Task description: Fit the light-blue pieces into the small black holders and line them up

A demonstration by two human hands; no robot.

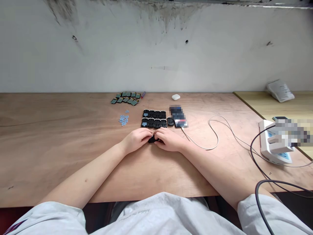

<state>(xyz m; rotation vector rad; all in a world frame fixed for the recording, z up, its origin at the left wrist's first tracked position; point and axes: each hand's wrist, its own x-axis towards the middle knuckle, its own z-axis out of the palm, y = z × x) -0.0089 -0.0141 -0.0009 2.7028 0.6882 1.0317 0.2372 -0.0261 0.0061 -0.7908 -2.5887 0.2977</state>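
A small black plastic casing [152, 139] sits between my two hands, just above the table. My left hand [137, 139] pinches its left side, with the fingertips on its top edge. From the other side my right hand [169, 139] closes over it, and its fingers hide most of the part. Just beyond lie two rows of similar black casings [157, 123]; the leftmost one in each row bears a light-blue square [144, 124]. A single black casing [170, 121] rests by the right end of the nearer row. Small pale-blue pieces [123, 120] are scattered to the left.
Several small grey-screened modules [126, 99] lie at the back, with a screwdriver [143, 95] beside them. A white earbud case [175, 97] and a phone [178, 116] on a white cable [217, 137] are to the right. A power strip [265, 140] and black cable [256, 186] occupy the far right.
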